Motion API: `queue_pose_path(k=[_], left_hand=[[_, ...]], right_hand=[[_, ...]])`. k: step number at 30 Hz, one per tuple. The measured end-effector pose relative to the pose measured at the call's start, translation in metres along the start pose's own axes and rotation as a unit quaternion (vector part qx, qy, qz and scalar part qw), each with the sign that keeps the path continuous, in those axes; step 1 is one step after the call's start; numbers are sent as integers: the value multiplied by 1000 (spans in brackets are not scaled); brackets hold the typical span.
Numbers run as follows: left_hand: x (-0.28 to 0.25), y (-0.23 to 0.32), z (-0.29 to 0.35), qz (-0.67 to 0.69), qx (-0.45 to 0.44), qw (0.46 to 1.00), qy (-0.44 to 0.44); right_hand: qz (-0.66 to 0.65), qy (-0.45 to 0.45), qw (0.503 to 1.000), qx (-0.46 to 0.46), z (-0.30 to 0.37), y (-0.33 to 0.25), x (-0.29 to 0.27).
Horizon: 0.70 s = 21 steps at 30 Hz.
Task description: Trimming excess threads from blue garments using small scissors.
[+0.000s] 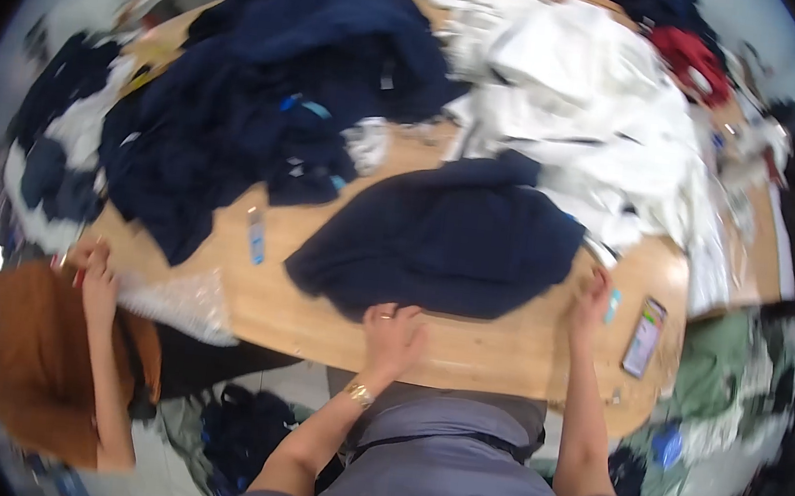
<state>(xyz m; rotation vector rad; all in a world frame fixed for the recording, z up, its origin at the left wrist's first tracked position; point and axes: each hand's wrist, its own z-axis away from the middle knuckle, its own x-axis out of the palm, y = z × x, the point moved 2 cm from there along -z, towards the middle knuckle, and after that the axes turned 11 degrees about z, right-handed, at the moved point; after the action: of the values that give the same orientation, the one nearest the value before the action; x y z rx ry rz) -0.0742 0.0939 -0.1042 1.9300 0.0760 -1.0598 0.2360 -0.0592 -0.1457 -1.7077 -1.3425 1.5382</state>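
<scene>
A folded navy garment (447, 239) lies bunched on the wooden table right in front of me. My left hand (395, 335) rests at its near edge, fingers spread and fingertips touching the cloth. Just off the garment's right end, my right hand (590, 302) is held over the table with its fingers loosely bent and apart; I see nothing in it, though the picture is a little blurred there. A small teal-and-white item (613, 307) is beside that hand.
A navy clothing heap (290, 72) and a white one (578, 93) cover the far table (311, 331). A phone (644, 337) lies right, a blue-and-clear cutter-like tool (255, 236) left. Clear plastic (183, 303) lies near a co-worker in brown (47, 356). Others are across the table.
</scene>
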Motion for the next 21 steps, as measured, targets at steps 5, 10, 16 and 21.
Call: queue_pose_path(k=[5,10,16,21], left_hand=[[-3,0,9,192,-3,981,-20],[-13,14,13,305,-134,943,-19],[-16,18,-5,695,-305,650,52],[-8,6,-19,558,-240,790,77]], right_hand=[[91,39,992,-75,-48,-51,28],[169,-70,982,-45,-35,-73,57],[73,-251,939,-225,95,-147,23],[-45,-339,905,-254,150,-144,5]])
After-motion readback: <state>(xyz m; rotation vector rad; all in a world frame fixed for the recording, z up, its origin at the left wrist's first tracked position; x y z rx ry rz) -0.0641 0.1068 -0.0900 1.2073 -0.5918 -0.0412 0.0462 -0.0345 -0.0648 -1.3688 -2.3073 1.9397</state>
